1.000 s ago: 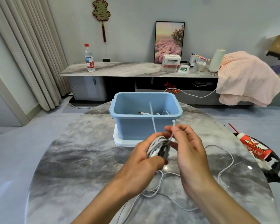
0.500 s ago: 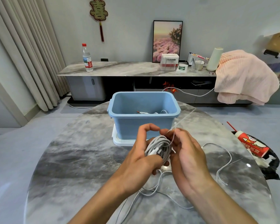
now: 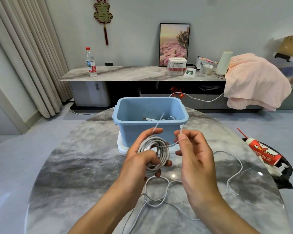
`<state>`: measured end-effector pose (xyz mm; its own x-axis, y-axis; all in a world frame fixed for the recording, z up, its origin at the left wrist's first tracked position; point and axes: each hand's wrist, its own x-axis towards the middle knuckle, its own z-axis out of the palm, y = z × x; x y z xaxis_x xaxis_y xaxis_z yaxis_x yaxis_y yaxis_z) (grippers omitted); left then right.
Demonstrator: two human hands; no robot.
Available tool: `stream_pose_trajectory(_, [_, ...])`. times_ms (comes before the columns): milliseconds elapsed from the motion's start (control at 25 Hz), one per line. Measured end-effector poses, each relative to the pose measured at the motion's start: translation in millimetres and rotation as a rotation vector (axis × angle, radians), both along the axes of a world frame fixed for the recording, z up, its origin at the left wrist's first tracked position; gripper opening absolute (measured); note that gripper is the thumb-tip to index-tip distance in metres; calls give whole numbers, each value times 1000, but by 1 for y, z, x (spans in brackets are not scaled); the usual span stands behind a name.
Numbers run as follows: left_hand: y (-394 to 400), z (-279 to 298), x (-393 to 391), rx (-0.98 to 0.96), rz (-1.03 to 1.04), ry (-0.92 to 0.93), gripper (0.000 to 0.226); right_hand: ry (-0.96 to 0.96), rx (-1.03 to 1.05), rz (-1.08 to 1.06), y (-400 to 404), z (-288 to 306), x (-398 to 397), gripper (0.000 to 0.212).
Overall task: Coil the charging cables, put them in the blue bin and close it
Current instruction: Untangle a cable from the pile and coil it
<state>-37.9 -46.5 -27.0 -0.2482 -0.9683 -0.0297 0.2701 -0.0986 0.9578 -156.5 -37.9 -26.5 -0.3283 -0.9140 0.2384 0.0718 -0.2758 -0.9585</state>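
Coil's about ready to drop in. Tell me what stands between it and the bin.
Nothing visible: the blue bin is open, just beyond the coiled cable in the left hand. The right hand pinches an unfastened zip tie.

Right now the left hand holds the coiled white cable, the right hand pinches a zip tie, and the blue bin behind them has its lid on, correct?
Not quite. The head view shows the blue bin open, with no lid on it. The rest holds: the left hand holds the coiled white cable, the right hand pinches the zip tie.

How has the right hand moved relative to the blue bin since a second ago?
Yes. The right hand, pinching the zip tie, has drawn rightward away from the coiled cable, now sitting under the blue bin's right corner.
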Motion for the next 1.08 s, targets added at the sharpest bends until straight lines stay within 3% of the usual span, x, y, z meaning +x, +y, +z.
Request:
stream_pose_trajectory(200, [-2,4,2,16,16,44,67,-196,-55,230,8,10,3,20])
stream_pose_trajectory(600, [-1,9,6,44,28,84,71,-172,-31,343,16,8,7,11])
stream_pose_trajectory(880, [-1,5,5,-170,94,-107,65,-356,-14,387,13,23,-2,15])
stream_pose_trajectory(1080, [0,3,7,-274,119,-194,63,-375,-7,371,11,24,-6,23])
